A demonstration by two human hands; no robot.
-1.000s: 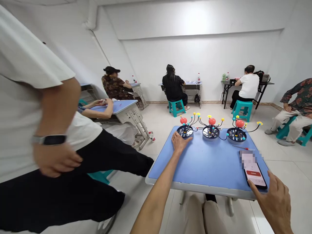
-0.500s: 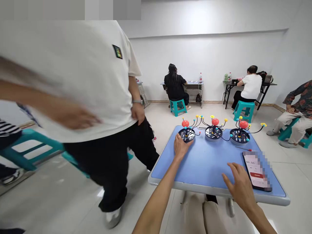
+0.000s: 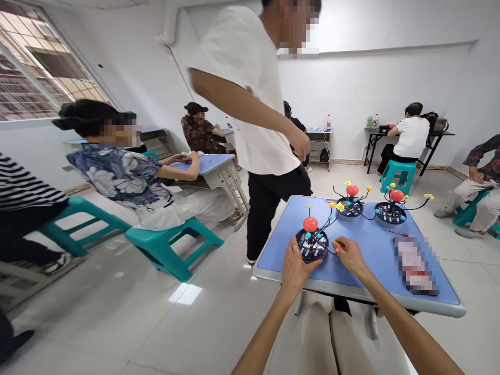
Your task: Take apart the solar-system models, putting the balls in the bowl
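The nearest solar system model (image 3: 311, 245) stands on the blue table, with a round dark base, a red ball on top and small coloured balls on curved arms. My left hand (image 3: 296, 268) is wrapped round the near left side of its base. At the model's right, my right hand (image 3: 349, 255) has its fingertips pinched at a thin arm beside a small red ball (image 3: 337, 250). Behind it stand a second solar system model (image 3: 350, 206) and, to the right, a third solar system model (image 3: 391, 212).
On the blue table (image 3: 363, 260) lie a screwdriver (image 3: 398, 234) and, at the right, a blurred-out phone (image 3: 416, 265). A person in a white shirt (image 3: 258, 104) is beyond the table's left side. A teal stool (image 3: 172, 242) stands to the left, with a seated person on it.
My left hand has brought the left model nearer to me. My right hand has moved from the table's front edge to that model. The person in white has moved away to the right.
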